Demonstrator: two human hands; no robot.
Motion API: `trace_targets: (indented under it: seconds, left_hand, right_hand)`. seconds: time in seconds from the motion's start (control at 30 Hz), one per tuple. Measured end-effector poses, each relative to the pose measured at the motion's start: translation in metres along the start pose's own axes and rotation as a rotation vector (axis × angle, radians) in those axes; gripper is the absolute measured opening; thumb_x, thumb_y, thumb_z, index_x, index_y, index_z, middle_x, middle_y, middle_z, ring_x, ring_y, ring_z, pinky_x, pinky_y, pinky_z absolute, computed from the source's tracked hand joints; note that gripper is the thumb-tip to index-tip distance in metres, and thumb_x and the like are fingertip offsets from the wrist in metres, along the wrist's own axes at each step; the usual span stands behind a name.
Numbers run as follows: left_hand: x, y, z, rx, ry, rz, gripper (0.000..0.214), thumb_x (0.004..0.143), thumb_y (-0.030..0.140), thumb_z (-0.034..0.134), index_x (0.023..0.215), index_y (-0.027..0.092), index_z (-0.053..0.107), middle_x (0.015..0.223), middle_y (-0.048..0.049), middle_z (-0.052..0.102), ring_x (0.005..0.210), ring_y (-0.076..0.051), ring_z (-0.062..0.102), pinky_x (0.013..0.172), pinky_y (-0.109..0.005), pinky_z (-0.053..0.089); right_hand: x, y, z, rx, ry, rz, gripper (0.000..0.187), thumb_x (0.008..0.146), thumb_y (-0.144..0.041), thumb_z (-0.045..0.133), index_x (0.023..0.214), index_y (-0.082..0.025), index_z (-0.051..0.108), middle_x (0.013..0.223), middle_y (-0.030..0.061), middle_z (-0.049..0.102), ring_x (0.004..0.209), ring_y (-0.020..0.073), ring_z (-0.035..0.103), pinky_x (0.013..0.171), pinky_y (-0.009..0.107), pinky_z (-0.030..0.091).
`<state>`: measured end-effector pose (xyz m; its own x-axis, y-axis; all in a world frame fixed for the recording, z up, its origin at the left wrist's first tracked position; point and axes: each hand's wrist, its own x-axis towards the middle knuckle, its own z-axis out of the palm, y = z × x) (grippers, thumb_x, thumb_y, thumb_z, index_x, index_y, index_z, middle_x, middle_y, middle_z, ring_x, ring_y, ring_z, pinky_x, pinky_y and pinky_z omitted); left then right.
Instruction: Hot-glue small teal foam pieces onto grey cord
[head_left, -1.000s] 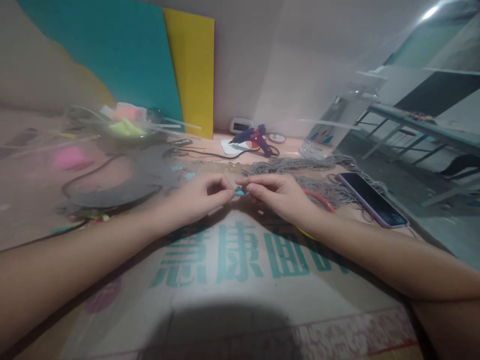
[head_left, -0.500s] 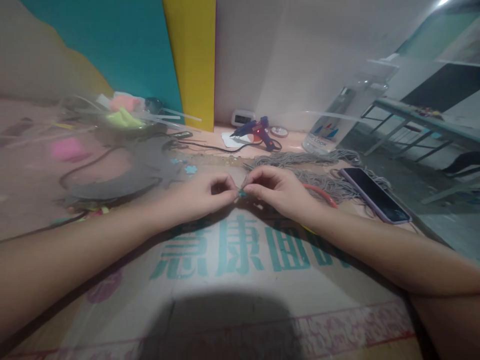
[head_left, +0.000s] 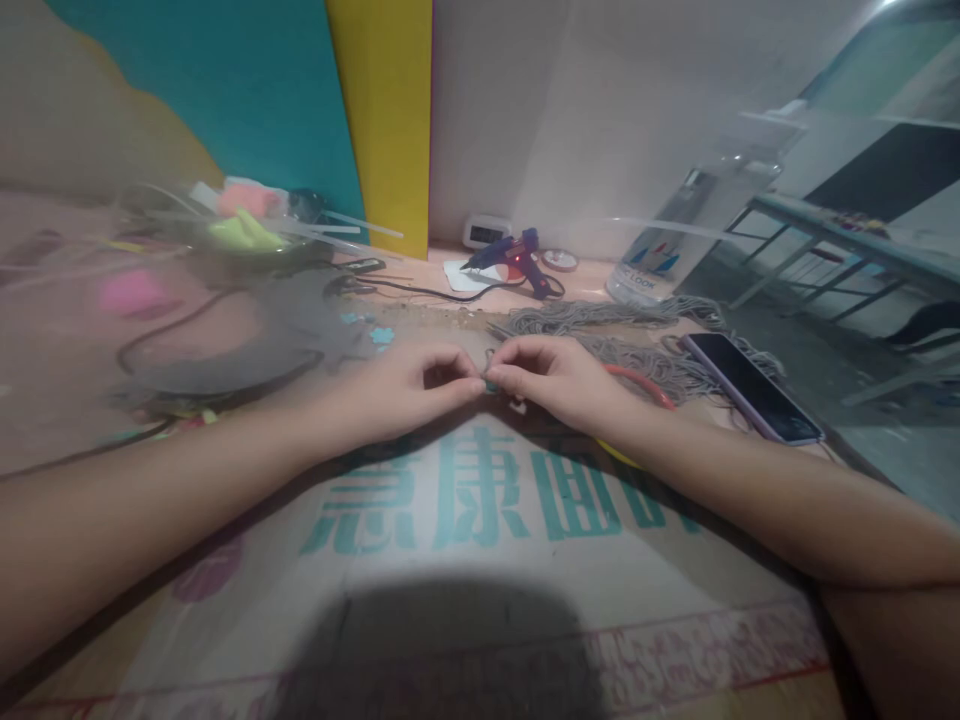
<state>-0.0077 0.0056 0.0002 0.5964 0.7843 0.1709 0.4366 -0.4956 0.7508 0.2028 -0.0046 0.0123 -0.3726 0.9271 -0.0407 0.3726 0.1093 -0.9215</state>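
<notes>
My left hand [head_left: 431,385] and my right hand [head_left: 551,378] meet tip to tip above the printed cardboard. Both are closed in a pinch of thumb and forefinger. Between the fingertips is a small teal piece [head_left: 491,386], mostly hidden, so its exact shape cannot be made out. A short bit of thin grey cord [head_left: 489,357] pokes up beside it at the right fingertips. Light blue flower-shaped pieces [head_left: 382,335] lie beyond my left hand.
A glue gun [head_left: 517,260] with a red light rests at the back by a small white timer [head_left: 486,232]. Grey cord bundles [head_left: 645,355], a phone [head_left: 752,388] and a clear bottle [head_left: 660,240] are at right. A red-handled tool [head_left: 641,383] lies behind my right wrist.
My left fingertips have shifted slightly right, closer against the right ones. The teal piece is more covered now, and the cord shows as a small loop above the fingers.
</notes>
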Motion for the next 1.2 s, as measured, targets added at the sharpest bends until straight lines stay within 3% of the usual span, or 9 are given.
trace_targets:
  seconds: [0.2,0.5,0.8,0.93,1.2]
  left_hand:
    - [0.0008,-0.0028,0.0007,-0.069,0.033,-0.048,0.035,0.095,0.048,0.048,0.094,0.019,0.068,0.09,-0.003,0.071,0.085,-0.02,0.065,0.075,-0.029,0.046]
    - [0.0003,-0.0016,0.002,-0.019,0.042,-0.042,0.022,0.09,0.038,0.055,0.087,0.02,0.067,0.082,0.0002,0.07,0.078,-0.017,0.062,0.072,-0.027,0.044]
    - [-0.0016,0.0012,0.003,0.004,0.09,-0.08,0.02,0.088,0.038,0.058,0.09,0.02,0.065,0.085,-0.0007,0.069,0.079,-0.018,0.061,0.071,-0.028,0.045]
    - [-0.0027,0.0027,0.0044,0.032,0.11,-0.029,0.023,0.087,0.04,0.059,0.095,0.02,0.065,0.085,-0.0018,0.068,0.077,-0.018,0.061,0.068,-0.028,0.045]
    - [-0.0029,0.0015,0.0057,0.227,0.193,0.142,0.015,0.087,0.032,0.057,0.085,0.02,0.066,0.087,-0.0028,0.068,0.085,-0.018,0.061,0.077,-0.029,0.044]
  right_hand:
    - [-0.0005,-0.0007,-0.0002,0.076,0.058,-0.026,0.024,0.082,-0.04,0.068,0.083,-0.017,0.061,0.059,-0.0048,0.055,0.048,0.0071,0.05,0.042,0.018,0.039]
    - [0.0025,0.0016,-0.0006,0.095,0.017,0.003,0.025,0.076,-0.038,0.075,0.082,-0.017,0.062,0.06,-0.0047,0.059,0.048,0.0073,0.052,0.043,0.018,0.04]
    - [0.0032,0.0036,0.0007,0.081,0.015,0.007,0.021,0.083,-0.038,0.068,0.083,-0.018,0.062,0.059,-0.0044,0.059,0.046,0.007,0.051,0.04,0.017,0.039]
    - [0.0022,0.0016,0.0017,0.053,0.02,0.028,0.02,0.083,-0.037,0.068,0.083,-0.018,0.061,0.057,-0.0047,0.058,0.045,0.0074,0.05,0.039,0.018,0.039]
    - [0.0029,0.0015,0.0048,0.039,-0.006,0.011,0.022,0.081,-0.038,0.069,0.082,-0.017,0.062,0.058,-0.0041,0.058,0.047,0.0079,0.05,0.041,0.019,0.04]
